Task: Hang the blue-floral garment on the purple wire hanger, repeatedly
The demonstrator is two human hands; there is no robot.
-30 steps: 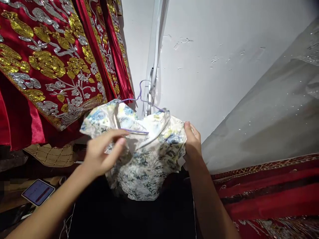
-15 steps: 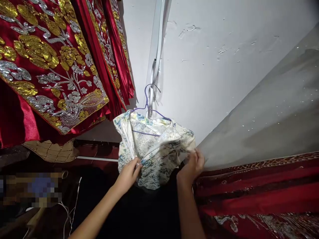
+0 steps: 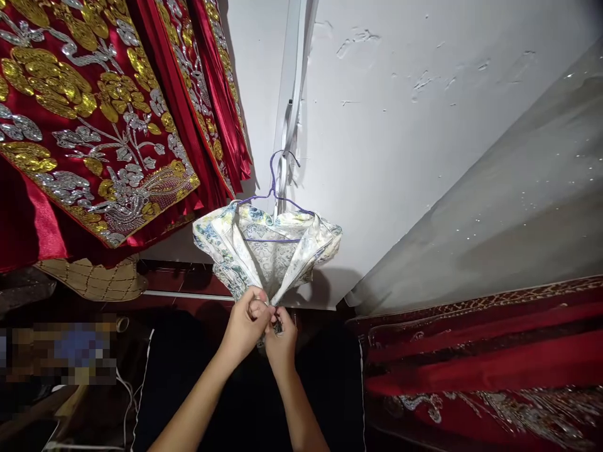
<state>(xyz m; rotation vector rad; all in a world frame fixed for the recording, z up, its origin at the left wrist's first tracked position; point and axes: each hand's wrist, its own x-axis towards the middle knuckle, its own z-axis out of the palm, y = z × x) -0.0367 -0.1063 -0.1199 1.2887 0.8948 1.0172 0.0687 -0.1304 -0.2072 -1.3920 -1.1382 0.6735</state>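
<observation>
A cream garment with a blue and yellow floral pattern hangs on a purple wire hanger in front of the wall. Its two front edges come down in a V and meet low at my hands. My left hand is closed, with thumb and fingers pinching the left front edge. Just beside it, my right hand pinches the other front edge, and the fingertips of both hands nearly touch. Whatever fastening lies between the fingers is hidden. Between the edges, the garment's patterned inside and the hanger's lower bar show.
Red garments with gold and silver sequin embroidery hang at the upper left. A white pole runs up the white wall. More red embroidered cloth lies at the lower right, below a grey sheet. White cords trail at the lower left.
My right hand has moved left from the garment's right side to meet my left hand, bringing the right front edge inward. The garment's front now narrows to a point at my hands.
</observation>
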